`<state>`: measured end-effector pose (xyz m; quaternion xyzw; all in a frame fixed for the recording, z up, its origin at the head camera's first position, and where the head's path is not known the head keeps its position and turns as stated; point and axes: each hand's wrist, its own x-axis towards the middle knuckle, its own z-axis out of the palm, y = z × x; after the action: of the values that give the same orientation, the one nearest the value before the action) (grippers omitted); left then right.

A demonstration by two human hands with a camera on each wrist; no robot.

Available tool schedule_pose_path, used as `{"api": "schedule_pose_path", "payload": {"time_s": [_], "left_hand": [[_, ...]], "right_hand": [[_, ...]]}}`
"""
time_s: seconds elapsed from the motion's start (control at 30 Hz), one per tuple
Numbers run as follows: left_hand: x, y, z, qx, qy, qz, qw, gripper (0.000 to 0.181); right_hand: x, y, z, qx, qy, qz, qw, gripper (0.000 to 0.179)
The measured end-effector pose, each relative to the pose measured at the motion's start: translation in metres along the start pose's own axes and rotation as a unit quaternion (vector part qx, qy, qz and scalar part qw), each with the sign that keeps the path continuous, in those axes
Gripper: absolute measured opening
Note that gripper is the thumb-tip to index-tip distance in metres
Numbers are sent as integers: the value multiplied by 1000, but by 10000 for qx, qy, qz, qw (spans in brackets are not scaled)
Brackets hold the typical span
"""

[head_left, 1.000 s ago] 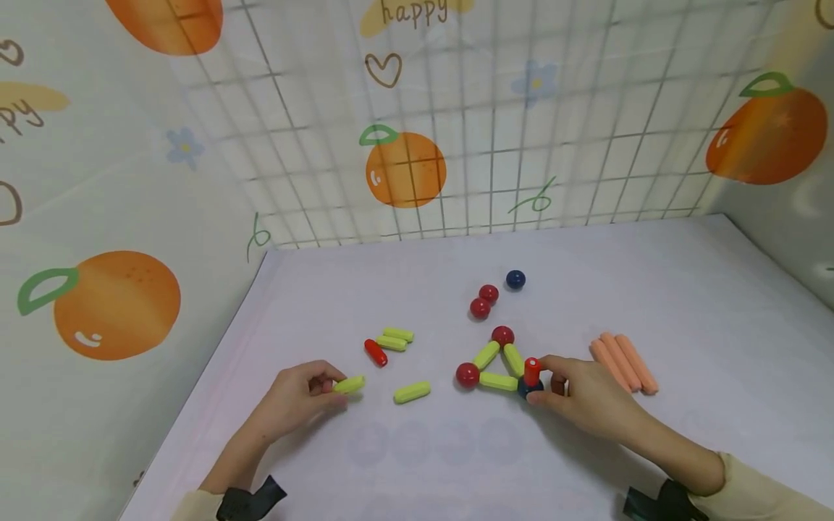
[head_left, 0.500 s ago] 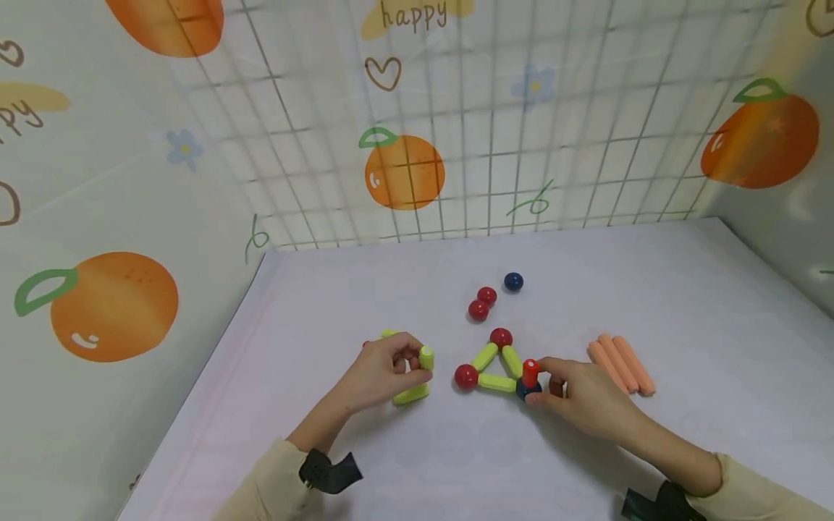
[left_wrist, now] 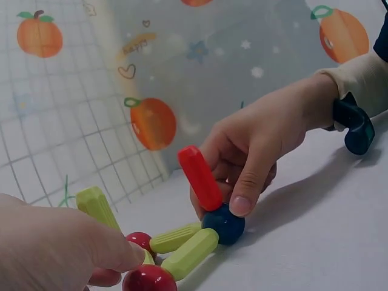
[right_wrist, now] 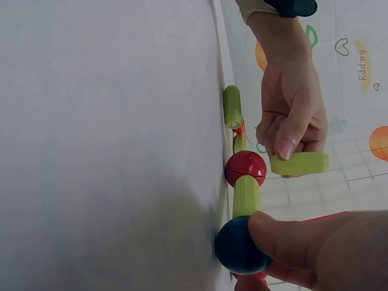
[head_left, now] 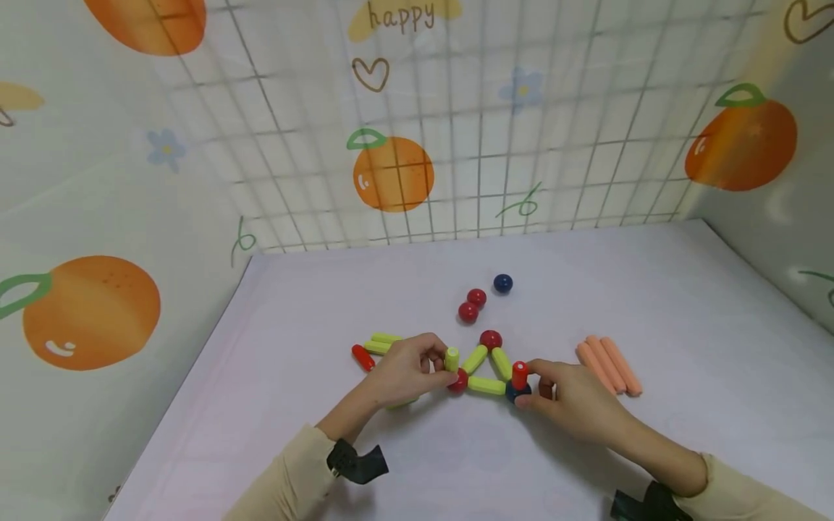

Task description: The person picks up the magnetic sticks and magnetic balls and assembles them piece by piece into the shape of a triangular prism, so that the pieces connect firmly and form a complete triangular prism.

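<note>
My left hand (head_left: 407, 373) pinches a lime-green rod (head_left: 452, 358) upright between thumb and fingers. The rod's lower end is right at the red ball (head_left: 461, 381) on the left corner of a flat triangle. Lime-green rods (head_left: 487, 385) form its sides, with another red ball (head_left: 491, 339) at the far corner. At the right corner my right hand (head_left: 576, 398) grips the dark blue ball (left_wrist: 223, 224), its thumb pressed against it. A red rod (left_wrist: 200, 178) stands up from that ball, with right-hand fingers behind it.
Two loose red balls (head_left: 468, 312) and a dark blue ball (head_left: 503, 283) lie beyond the triangle. Orange rods (head_left: 606, 365) lie beyond the right hand. A red rod (head_left: 363, 357) and lime-green rods (head_left: 378, 347) lie left; another is partly hidden under the left hand. A patterned curtain stands behind.
My left hand has carried the lime-green rod rightward from the left of the table to the triangle's left red ball, turning it upright. The right hand keeps its grip in place.
</note>
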<state>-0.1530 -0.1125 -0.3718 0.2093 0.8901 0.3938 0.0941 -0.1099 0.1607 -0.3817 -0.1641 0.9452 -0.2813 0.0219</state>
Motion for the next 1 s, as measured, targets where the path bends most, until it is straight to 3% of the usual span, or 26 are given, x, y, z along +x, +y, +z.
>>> {"api": "schedule_pose_path", "payload": {"time_s": [0.37, 0.77, 1.0], "left_hand": [[3, -1, -1, 95, -188, -282, 9994, 21], [0, -2, 0, 35, 60, -26, 10000, 21], [1, 4, 5, 309, 164, -45, 9994, 21]], "right_hand": [[2, 1, -1, 11, -71, -13, 10000, 28], [3, 2, -3, 89, -38, -82, 9999, 30], [6, 2, -2, 127, -87, -6, 9999, 32]]}}
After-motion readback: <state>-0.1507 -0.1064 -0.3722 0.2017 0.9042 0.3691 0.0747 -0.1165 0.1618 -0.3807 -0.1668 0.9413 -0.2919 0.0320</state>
